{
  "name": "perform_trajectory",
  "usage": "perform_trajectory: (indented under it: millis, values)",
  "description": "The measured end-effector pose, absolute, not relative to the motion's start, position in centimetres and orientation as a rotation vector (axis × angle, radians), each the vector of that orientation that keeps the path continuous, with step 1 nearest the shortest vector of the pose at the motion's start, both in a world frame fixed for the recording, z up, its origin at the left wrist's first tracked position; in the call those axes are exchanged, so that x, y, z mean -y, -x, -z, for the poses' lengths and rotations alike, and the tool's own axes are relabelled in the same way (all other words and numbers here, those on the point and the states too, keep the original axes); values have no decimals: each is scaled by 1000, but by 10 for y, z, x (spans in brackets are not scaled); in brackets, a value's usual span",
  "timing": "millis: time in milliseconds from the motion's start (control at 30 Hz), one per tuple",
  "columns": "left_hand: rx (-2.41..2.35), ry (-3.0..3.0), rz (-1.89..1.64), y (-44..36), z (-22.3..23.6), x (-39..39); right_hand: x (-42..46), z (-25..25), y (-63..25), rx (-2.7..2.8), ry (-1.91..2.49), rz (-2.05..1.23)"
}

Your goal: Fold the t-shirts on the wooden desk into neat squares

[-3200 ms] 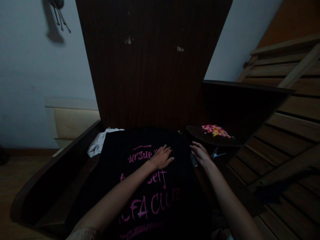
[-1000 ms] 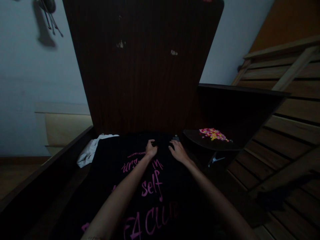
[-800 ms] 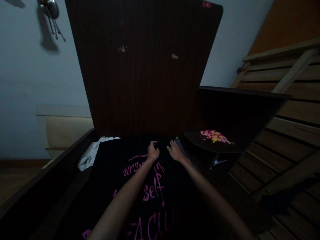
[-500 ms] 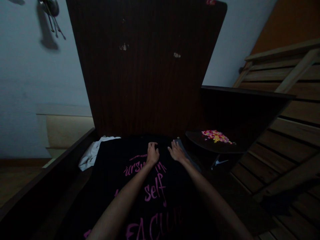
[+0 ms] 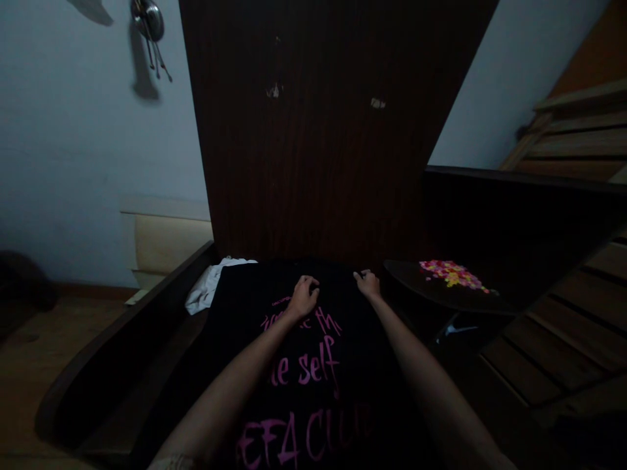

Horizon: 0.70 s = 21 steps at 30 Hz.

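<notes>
A black T-shirt [image 5: 313, 352] with pink lettering lies spread flat on a dark surface in front of me. My left hand [image 5: 304, 295] rests near its top middle with the fingers curled down into the cloth. At the shirt's top right corner, my right hand [image 5: 367, 284] has its fingers closed on the fabric edge. Both forearms reach out over the shirt.
A tall dark wooden board [image 5: 318, 130] stands upright behind the shirt. A white cloth [image 5: 210, 290] lies bunched at the shirt's top left. A small dark shelf [image 5: 441, 294] on the right carries a heap of pink and yellow bits [image 5: 450, 273]. Wooden slats [image 5: 578, 130] lean at far right.
Earlier both hands lay flat on the shirt. They moved up to its top edge; my right hand has now slid out to the top right corner, and the view shifted left.
</notes>
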<state>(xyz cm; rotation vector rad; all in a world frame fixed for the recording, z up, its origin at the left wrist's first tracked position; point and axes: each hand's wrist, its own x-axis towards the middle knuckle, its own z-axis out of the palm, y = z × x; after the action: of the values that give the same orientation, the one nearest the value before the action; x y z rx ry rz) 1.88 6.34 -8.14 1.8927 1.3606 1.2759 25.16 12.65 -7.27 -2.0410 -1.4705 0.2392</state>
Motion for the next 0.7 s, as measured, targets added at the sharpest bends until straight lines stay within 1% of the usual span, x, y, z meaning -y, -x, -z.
perform_trajectory:
  millis: [100,200,433,533,700]
  values:
    - [-1479,-1921,-1261,8,69,-68,-127,70,-252,1455,2051,-226]
    - [-1699,-1889,-1245,51,55,-75,-127,68,-253,1438,2055,-228]
    - [-2272,-1555,-1165,160,39,-80,-131,66,-254,1405,2024,-283]
    - [-2360,-1418,-1117,187,40,-79,-134,67,-254,1389,1997,-304]
    - [-2313,-1291,-1094,208,44,-83,-133,67,-257,1368,1951,-302]
